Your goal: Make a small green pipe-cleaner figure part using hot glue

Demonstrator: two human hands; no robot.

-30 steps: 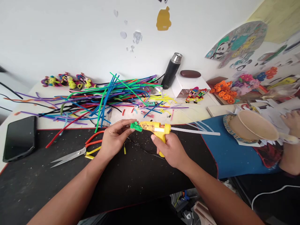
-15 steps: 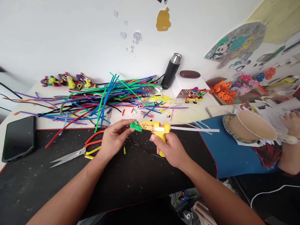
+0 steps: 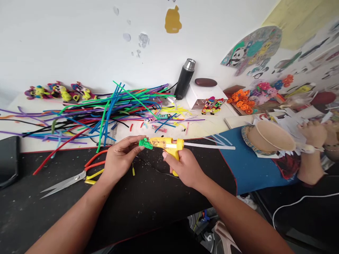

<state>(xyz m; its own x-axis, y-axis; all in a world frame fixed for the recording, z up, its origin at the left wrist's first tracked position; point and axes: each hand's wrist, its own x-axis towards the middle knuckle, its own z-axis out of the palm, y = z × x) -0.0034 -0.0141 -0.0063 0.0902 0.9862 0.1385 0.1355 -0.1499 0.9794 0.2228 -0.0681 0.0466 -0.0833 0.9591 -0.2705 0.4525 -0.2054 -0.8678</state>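
Observation:
My left hand pinches a small green pipe-cleaner piece between thumb and fingertips. Wrapped round the handle of a yellow hot glue gun is my right hand. The gun's nozzle end meets the right side of the green piece; whether the tip touches it is hidden. A long whitish glue stick juts from the back of the gun. Left of my left hand lie scissors with orange and yellow handles, their blades slightly apart. A thin cord runs over the black mat under my hands.
A heap of coloured pipe cleaners spreads behind my hands. Finished pipe-cleaner figures lie at the back left. A black flask stands near a white box. On the right, another person's hand is beside a tan bowl.
The view has turned to the right, so everything sits further left in it. My hands keep the glue gun and green piece together in nearly the same pose.

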